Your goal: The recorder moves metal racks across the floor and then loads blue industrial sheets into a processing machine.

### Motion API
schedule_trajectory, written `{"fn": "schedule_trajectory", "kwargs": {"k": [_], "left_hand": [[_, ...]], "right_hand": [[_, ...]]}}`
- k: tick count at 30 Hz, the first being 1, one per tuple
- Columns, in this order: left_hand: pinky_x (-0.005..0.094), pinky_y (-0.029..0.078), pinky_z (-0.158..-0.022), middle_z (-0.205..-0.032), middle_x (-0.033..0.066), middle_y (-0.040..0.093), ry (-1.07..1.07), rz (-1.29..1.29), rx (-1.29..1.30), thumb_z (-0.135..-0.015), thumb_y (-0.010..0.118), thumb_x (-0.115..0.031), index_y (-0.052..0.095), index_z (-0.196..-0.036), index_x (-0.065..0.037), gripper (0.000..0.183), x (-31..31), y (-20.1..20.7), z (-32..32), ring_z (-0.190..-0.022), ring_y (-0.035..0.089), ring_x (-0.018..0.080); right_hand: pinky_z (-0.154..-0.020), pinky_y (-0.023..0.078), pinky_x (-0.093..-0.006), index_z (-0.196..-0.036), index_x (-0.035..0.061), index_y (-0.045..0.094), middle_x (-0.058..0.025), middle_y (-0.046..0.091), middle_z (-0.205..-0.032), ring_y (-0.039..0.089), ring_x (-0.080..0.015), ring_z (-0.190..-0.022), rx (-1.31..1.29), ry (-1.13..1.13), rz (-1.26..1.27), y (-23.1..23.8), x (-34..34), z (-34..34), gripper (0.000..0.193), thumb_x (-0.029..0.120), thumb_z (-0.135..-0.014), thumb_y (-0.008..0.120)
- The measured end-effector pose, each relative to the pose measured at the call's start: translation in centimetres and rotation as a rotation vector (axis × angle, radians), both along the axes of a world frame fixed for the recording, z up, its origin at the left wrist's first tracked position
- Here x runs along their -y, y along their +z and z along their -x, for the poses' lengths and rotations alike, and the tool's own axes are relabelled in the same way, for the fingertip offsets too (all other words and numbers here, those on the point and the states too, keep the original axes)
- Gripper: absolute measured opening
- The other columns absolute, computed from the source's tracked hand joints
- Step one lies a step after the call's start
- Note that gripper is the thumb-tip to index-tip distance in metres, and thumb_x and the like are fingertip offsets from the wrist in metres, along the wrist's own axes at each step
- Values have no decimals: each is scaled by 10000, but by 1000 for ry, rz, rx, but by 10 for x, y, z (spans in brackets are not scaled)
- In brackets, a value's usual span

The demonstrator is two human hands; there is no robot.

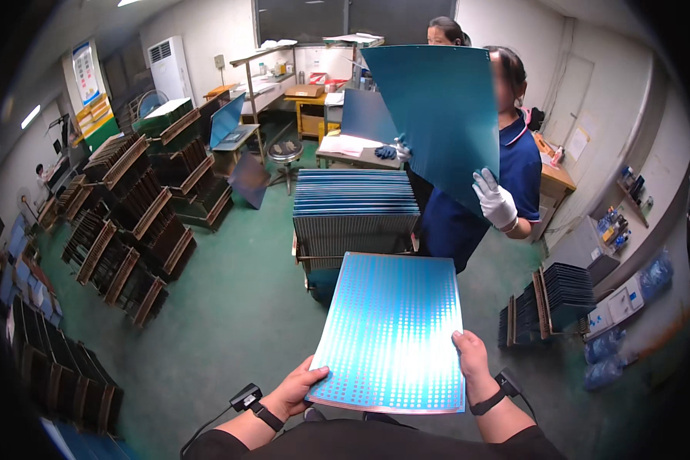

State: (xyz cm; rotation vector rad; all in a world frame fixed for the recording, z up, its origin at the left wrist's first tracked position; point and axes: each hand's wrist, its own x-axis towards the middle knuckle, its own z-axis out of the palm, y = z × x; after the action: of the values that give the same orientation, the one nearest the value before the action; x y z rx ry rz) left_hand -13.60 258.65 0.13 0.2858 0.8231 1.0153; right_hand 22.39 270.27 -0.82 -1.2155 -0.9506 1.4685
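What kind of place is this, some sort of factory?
Probably a workshop making thin blue sheets: a glossy blue dotted panel held up, a tall stack of blue sheets behind it, and dark slotted racks of panels along the green floor.

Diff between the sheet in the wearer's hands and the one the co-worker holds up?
The wearer's sheet is pale glossy blue with a grid of dots, held low and tilted, bare left hand and right hand at its lower corners. The co-worker's sheet is plain darker teal, raised upright, gripped in white gloves. Both are thin rectangular panels.
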Motion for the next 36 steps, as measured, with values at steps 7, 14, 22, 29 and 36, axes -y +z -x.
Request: {"fn": "schedule_trajectory", "kwargs": {"k": [7,14,22,29,36], "left_hand": [[395,491,-988,-1309,149,515,134,-11,-90,-960,525,-95,342,-1400,-10,484,-21,3,-33,-1140,583,252],[401,414,-1048,-1381,101,519,245,-107,-88,-932,618,-206,449,-1396,-8,531,-4,4,-62,-1252,499,234],[410,415,-1048,-1360,110,534,260,78,96,-957,576,-233,461,-1380,-7,494,-29,-4,-42,-1247,502,244],[522,418,-1038,-1307,168,574,381,-24,2,-981,409,-449,488,-1331,-7,569,-86,1,-38,-1197,544,351],[463,460,-995,-1279,143,582,416,108,63,-969,538,-271,503,-1313,-10,434,-76,-17,-29,-1150,566,301]], "right_hand": [[-719,487,-257,-985,-20,639,-38,664,-881,602,-106,-765,-34,117,43,-25,-63,-20,195,164,-954,583],[-740,503,-272,-1026,-26,634,-49,670,-909,618,-112,-797,-107,244,98,4,-93,-7,203,158,-961,574],[-694,489,-239,-1003,-7,638,-30,671,-883,600,-74,-749,-208,384,111,15,-131,-4,220,200,-979,569],[-746,505,-249,-1042,4,633,-25,669,-926,606,-71,-807,-169,492,37,17,-144,20,242,230,-979,573],[-777,500,-263,-1068,-12,625,-30,666,-954,597,-78,-857,-46,565,1,12,-156,37,279,247,-978,576]]}}
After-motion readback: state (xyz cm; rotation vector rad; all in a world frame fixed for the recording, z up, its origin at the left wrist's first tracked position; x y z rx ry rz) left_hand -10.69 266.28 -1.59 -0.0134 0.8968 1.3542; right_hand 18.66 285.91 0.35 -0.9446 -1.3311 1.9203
